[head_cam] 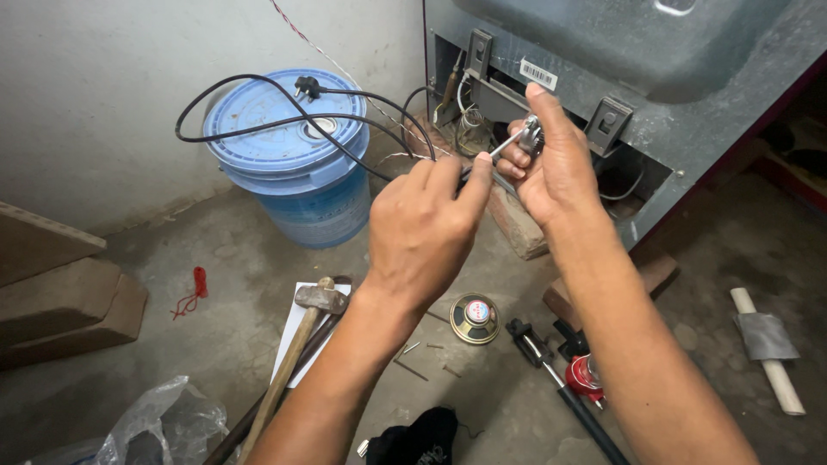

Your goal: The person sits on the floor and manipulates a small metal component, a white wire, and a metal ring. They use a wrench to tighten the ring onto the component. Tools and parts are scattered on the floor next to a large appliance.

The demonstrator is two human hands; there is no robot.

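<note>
My left hand pinches the near end of a thin metal tube between thumb and fingers, just in front of my chest line. My right hand grips a small silver fitting at the tube's far end, thumb pointing up. Both hands are raised in front of the open lower back of a grey metal appliance, where wires and tubing show. A black power cord loops from the appliance over a blue bucket's lid.
A blue lidded bucket stands by the wall. On the concrete floor lie a hammer, a small round speaker, a black-handled tool with a red part, a taped white roll, bricks and a plastic bag.
</note>
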